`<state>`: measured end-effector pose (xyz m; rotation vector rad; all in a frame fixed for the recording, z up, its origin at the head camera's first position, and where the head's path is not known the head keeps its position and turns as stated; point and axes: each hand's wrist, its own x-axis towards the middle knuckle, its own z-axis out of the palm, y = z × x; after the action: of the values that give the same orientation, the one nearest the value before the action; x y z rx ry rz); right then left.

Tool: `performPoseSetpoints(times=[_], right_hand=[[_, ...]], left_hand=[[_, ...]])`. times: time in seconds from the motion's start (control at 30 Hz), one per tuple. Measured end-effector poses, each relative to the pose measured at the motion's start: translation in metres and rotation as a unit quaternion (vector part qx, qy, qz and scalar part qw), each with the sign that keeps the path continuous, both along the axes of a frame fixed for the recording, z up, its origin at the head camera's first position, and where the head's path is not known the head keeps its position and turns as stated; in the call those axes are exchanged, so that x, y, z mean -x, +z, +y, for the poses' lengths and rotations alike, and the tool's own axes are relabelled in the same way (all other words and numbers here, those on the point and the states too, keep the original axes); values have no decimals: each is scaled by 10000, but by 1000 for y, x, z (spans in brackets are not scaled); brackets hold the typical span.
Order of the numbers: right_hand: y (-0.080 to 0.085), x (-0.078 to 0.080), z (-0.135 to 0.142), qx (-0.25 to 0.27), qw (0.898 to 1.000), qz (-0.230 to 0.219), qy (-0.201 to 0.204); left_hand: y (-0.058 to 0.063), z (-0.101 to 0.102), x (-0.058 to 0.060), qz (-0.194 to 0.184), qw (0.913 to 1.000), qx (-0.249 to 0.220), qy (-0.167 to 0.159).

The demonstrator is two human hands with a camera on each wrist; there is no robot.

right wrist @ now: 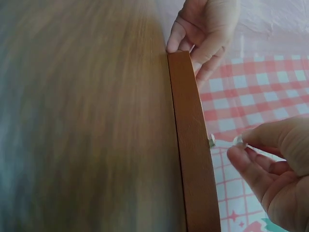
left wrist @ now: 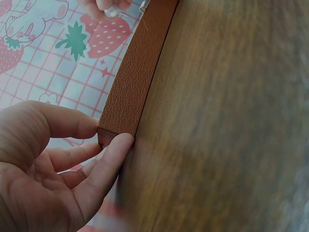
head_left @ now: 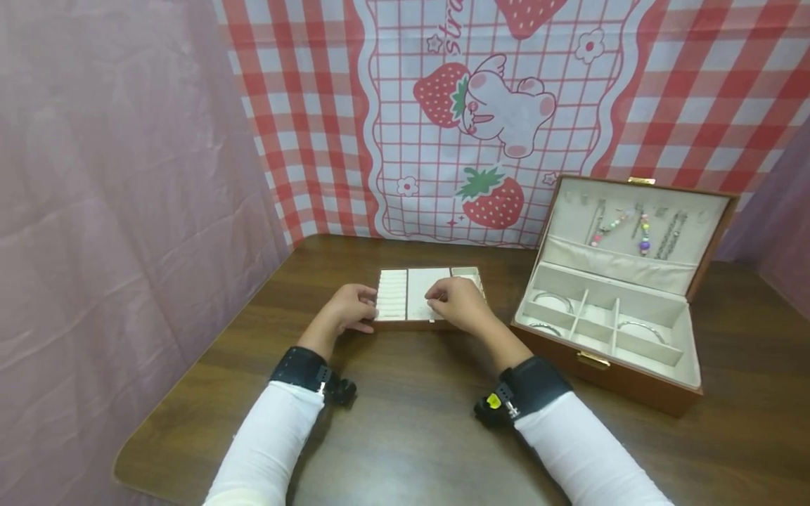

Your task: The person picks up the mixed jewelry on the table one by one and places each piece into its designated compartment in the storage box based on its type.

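A shallow brown jewelry tray with a pale lining lies on the table. It has a ridged ring section at the left, a flat white middle and a further compartment at the right. My left hand holds the tray's left end, its fingertips about the leather corner in the left wrist view. Above the middle section, my right hand pinches a small white pearl-like piece between thumb and fingertips; its exact kind cannot be made out. A small shiny metal piece sits at the tray's front edge.
To the right stands an open brown jewelry box. Bracelets lie in its compartments, and necklaces hang inside the lid. A strawberry-print cloth hangs behind the wooden table, a pink curtain at the left.
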<state>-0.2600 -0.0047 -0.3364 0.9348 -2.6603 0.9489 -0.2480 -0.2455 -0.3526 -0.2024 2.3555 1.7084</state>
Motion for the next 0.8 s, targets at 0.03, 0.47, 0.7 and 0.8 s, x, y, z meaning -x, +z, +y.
performPoseSetpoints(times=[0.03,0.47,0.7,0.8], right_hand=[[0,0,-1,-53,10000,-50,-6],[-9,7,0,-75,9996,-117,-226],[-11,6,-2,-87,9997,-190,-119],[-12,4,-4,-203,9995,-228,-29]], left_hand=[[0,0,0,-6,10000,-17,6],[3,2,2,6,10000,-7,-46],[4,2,-1,-56,10000,7,3],[2,-1,-2,-44,10000,34,-2]])
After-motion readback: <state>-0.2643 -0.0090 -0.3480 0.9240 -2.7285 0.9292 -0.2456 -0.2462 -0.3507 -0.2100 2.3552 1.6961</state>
